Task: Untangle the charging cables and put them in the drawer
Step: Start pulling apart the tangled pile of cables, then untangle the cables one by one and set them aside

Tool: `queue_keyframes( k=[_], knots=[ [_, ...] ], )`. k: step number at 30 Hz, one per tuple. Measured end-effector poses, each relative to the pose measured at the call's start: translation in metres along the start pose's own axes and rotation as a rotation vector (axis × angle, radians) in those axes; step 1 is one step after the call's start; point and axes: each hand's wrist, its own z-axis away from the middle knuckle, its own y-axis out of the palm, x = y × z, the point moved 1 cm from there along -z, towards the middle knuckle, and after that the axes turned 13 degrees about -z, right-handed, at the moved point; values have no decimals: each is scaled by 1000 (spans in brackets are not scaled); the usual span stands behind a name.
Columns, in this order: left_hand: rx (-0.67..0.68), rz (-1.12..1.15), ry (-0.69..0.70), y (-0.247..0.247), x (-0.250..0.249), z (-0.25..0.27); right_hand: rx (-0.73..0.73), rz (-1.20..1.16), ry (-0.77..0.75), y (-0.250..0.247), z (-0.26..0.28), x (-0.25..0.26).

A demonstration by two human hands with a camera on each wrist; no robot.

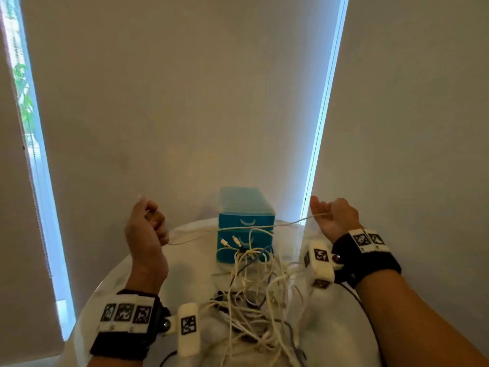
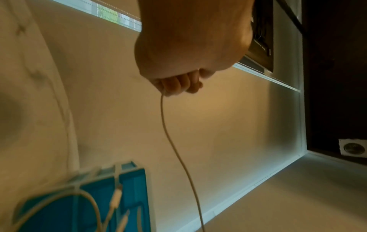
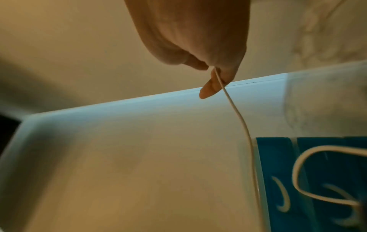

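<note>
Above a round white table (image 1: 111, 284), a person stretches one thin white charging cable (image 1: 288, 223) between two raised hands. The left hand (image 1: 146, 229) is closed in a fist around one end, the cord leaving below the curled fingers (image 2: 174, 85). The right hand (image 1: 334, 217) pinches the other end between thumb and fingers, as the right wrist view shows. The line spans across the front of a small blue plastic drawer unit (image 1: 246, 225), which stands at the far side of the table against pale roller blinds (image 1: 185, 102); its drawers appear closed. Just in front of the drawer unit, a tangled heap of white and dark charging cables (image 1: 254, 295) lies on the table, with two white plug ends (image 1: 236, 241) raised against the unit's lower drawer front. Both wrists carry black bands with printed marker tags (image 1: 124, 313).
</note>
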Motion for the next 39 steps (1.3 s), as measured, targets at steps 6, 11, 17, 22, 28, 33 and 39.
queue_keyframes(
  k=[6,11,17,22,28,33,39],
  knots=[
    [189,-124,113,16,-1,16,111,291,-246,58,-16,37],
    [76,-225,498,27,-7,41,1318,985,-216,159,98,40],
    [53,-393,712,34,-12,53,993,451,-317,115,77,28],
    [253,-534,578,47,6,53,737,175,-290,65,62,29],
    [490,-670,529,52,23,48,705,332,-195,28,92,-6],
    [562,-841,507,43,30,37,935,727,-140,13,103,-16],
    [961,-958,190,37,22,42,646,633,-443,16,83,-30]
  ],
)
